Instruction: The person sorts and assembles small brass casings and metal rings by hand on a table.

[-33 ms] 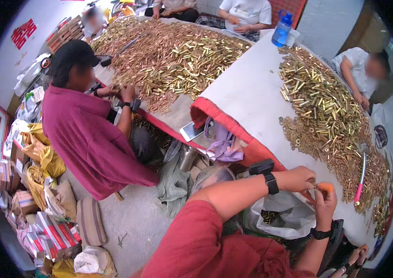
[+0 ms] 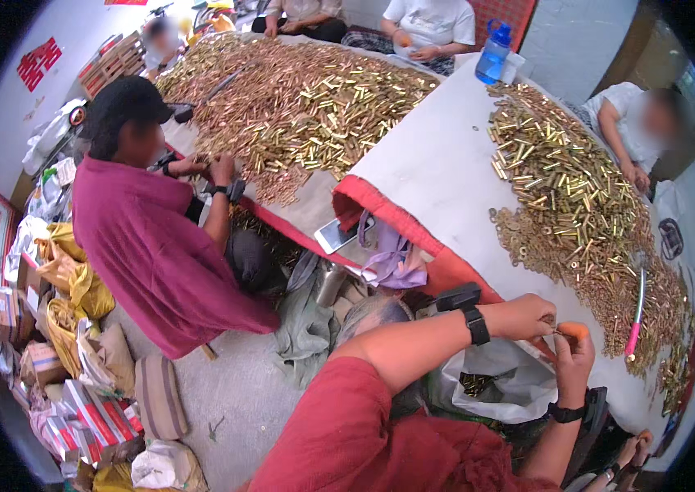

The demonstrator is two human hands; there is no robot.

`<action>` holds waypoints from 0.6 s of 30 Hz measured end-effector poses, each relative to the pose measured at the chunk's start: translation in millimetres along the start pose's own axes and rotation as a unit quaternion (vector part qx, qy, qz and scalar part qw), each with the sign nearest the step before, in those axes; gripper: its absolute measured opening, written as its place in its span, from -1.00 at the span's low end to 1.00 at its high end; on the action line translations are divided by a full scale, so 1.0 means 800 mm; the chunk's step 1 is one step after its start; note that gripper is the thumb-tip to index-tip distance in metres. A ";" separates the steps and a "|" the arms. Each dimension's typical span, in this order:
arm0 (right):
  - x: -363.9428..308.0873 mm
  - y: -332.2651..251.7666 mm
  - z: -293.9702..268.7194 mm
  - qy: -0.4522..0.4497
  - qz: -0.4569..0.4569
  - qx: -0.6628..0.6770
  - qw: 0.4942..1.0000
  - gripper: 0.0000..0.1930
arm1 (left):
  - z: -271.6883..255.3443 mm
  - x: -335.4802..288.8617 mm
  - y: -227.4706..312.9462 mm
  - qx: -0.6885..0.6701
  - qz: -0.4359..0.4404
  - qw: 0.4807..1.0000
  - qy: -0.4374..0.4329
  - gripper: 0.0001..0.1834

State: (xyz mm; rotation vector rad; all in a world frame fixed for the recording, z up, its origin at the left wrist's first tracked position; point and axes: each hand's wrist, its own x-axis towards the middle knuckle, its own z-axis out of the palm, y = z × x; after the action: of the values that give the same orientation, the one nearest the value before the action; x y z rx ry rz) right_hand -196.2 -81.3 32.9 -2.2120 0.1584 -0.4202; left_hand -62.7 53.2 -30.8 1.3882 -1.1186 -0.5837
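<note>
My left hand [image 2: 528,316] and my right hand [image 2: 574,357] meet at the near edge of a white table [image 2: 437,172]. Both wrists wear black bands. My right hand pinches a small orange piece [image 2: 574,330] at its fingertips. My left hand's fingers are curled and touch that piece from the left; what they hold is hidden. Just beyond the hands lies a wide pile of brass tubes and rings [image 2: 577,213]. A white plastic bag [image 2: 495,377] with some brass pieces inside hangs open below my hands.
A pink-and-white stick [image 2: 636,320] lies by the pile. A person in a maroon shirt [image 2: 159,254] sorts a second large brass pile [image 2: 306,90] on the left. Other people sit around the table. A blue bottle [image 2: 493,51], a phone [image 2: 339,234] and floor bags [image 2: 68,312] are nearby.
</note>
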 end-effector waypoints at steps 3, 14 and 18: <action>-0.004 -0.007 0.004 0.033 0.065 -0.009 0.997 -0.93 | -0.001 -0.007 0.012 0.017 0.009 1.000 0.017 -0.79; -0.006 -0.014 0.004 0.048 0.094 -0.013 0.994 -0.88 | 0.005 -0.005 0.012 0.069 0.041 0.996 0.033 -0.79; -0.015 -0.006 -0.003 0.050 0.047 -0.022 0.997 -0.86 | 0.003 -0.003 0.022 -0.013 -0.002 1.000 -0.002 -0.79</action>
State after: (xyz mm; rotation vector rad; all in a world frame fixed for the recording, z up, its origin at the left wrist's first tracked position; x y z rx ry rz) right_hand -208.1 -76.8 35.3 -2.2176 0.3266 -0.4785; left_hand -70.5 56.8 -15.0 1.3684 -1.1072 -0.6019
